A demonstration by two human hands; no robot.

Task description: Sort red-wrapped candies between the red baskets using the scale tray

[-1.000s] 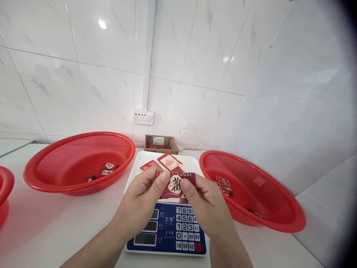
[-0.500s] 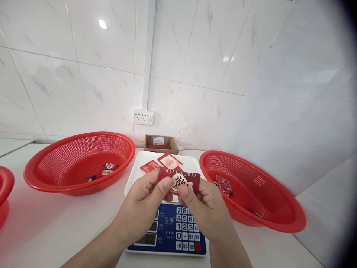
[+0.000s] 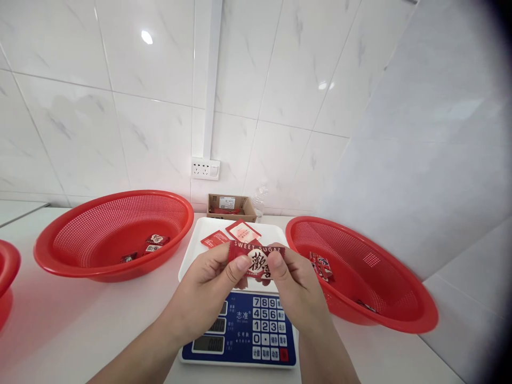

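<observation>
Both hands pinch a dark red candy packet printed "SWEET SUGAR", held level over the scale. My left hand grips its left end with thumb on the front. On the right end my right hand does the same, its thumb pressing near the printed characters. Beneath them is the electronic scale, with a blue keypad panel and a white weighing tray. Behind the packet, a red card and a red-and-cream card lie on that tray, partly hidden by the hands.
A red perforated basket with several candy packets stands to the left. Another red basket holding packets is at the right. Behind the scale are a cardboard box and a clear plastic bottle. Part of a further basket shows far left.
My right thumb has shifted up and right along the packet, uncovering more of its print. My left hand has hardly moved, and the packet stays in both hands.
</observation>
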